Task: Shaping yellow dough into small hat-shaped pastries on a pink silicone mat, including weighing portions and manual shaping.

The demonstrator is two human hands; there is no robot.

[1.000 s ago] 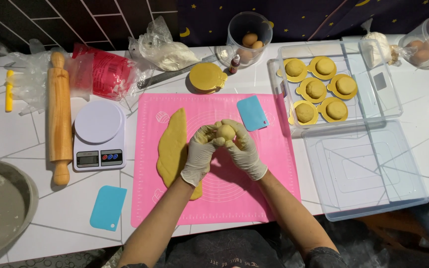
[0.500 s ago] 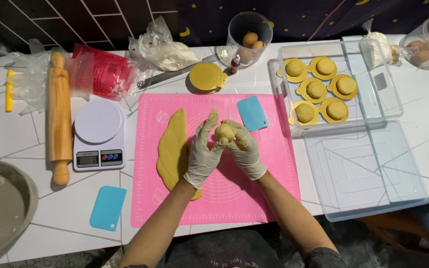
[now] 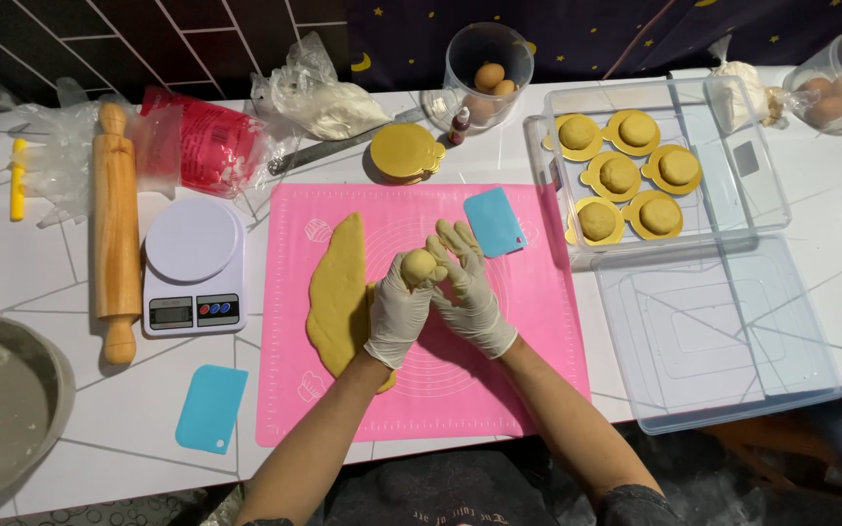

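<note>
Both my hands wear white gloves and meet over the pink silicone mat (image 3: 528, 321). My left hand (image 3: 398, 314) and my right hand (image 3: 468, 288) cup a round yellow dough ball (image 3: 418, 264) between them, fingers curled around it. A long flat slab of the same yellow dough (image 3: 335, 292) lies on the mat just left of my left hand. A blue scraper (image 3: 494, 221) rests on the mat's upper right part.
A clear tray (image 3: 760, 195) holds several dough balls on gold discs (image 3: 621, 175); its clear lid (image 3: 723, 341) lies beside it. A white scale (image 3: 193, 263), wooden rolling pin (image 3: 115, 224), second blue scraper (image 3: 211, 407), grey bowl (image 3: 2, 414), gold disc stack (image 3: 405, 153) and egg cup (image 3: 487, 60) surround the mat.
My hands have kept turning the dough ball between them; the fingers of my right hand have spread upward. Nothing else on the table has moved.
</note>
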